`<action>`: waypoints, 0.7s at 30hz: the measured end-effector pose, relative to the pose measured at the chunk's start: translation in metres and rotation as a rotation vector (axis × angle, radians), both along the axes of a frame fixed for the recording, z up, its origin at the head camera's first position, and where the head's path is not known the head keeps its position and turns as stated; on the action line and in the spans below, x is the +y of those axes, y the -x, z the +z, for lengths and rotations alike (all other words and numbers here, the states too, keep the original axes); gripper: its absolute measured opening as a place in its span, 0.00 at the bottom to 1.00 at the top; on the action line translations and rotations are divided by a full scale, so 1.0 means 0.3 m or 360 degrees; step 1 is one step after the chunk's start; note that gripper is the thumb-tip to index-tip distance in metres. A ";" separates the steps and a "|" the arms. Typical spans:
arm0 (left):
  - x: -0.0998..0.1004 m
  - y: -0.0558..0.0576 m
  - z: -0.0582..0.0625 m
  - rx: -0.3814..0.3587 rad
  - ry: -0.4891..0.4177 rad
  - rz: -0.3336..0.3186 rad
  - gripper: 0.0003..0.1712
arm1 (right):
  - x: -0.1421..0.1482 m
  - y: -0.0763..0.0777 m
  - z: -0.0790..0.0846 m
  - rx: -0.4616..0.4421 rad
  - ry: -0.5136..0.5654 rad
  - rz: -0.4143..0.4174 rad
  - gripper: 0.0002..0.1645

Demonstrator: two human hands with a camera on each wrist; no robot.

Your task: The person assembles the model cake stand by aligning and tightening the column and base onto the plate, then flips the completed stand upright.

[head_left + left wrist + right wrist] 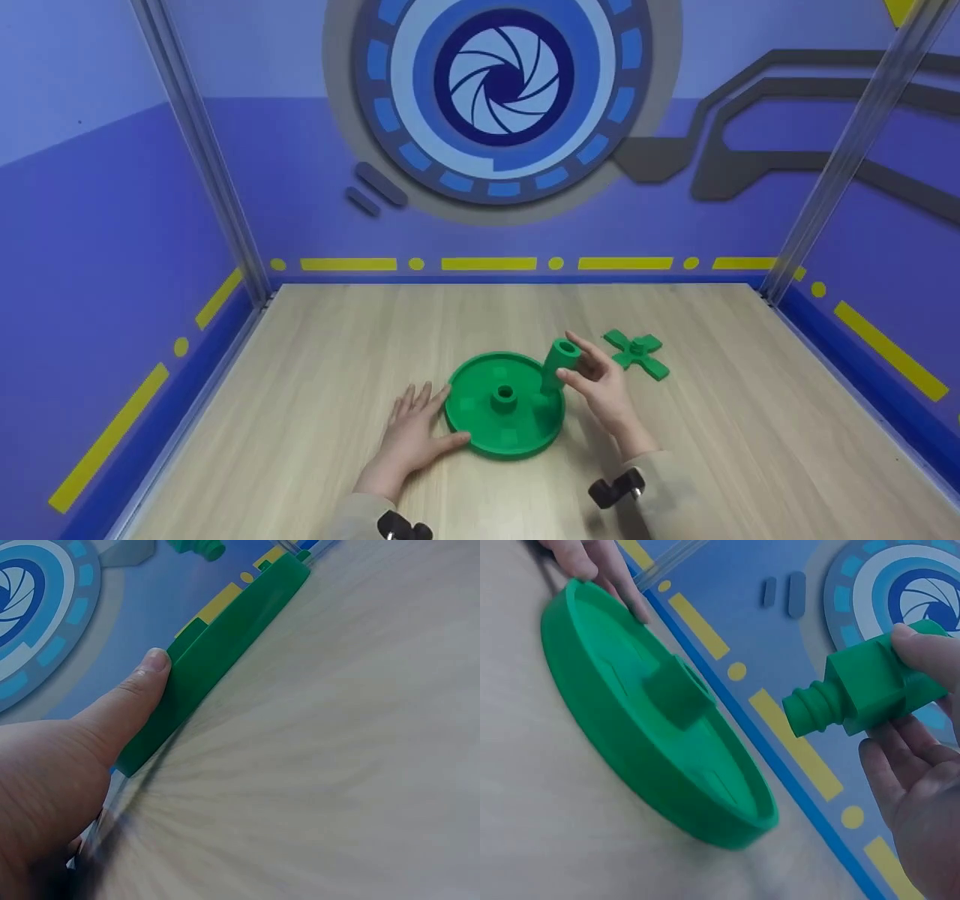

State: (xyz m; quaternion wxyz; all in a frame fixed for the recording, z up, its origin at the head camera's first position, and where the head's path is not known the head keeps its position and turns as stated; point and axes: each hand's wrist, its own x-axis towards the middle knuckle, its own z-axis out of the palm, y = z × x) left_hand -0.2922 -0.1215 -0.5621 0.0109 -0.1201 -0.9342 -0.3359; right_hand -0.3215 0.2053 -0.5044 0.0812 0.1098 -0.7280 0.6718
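Observation:
A round green dish (480, 431) with a raised rim and a hollow central socket (505, 395) lies flat on the table. Against its left side rests my left hand (409, 439), fingers spread and fairly straight, the thumb touching the rim. The left wrist view shows that thumb (135, 690) pressed to the dish's outer wall. My right hand (606, 394) pinches a green post (555, 367) between thumb and fingers, above the dish's right side. In the right wrist view the post has a squared body (866, 682) and a screw-threaded end (810, 709), apart from the socket.
A green cross-shaped piece (637, 349) with a central stub lies on the wooden table (337, 337), behind and right of the right hand. Blue printed panels (90, 300) with metal corner posts (202, 150) enclose the table on the left, back and right.

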 end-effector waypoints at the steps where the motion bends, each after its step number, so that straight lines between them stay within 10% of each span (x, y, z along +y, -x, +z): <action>1: 0.000 -0.001 0.001 -0.0004 -0.0005 -0.0002 0.57 | -0.016 0.003 -0.001 -0.0001 0.0022 0.0009 0.38; 21: -0.001 0.002 0.000 0.0011 0.0039 0.0007 0.58 | -0.218 0.038 -0.050 0.0034 -0.0009 -0.0080 0.26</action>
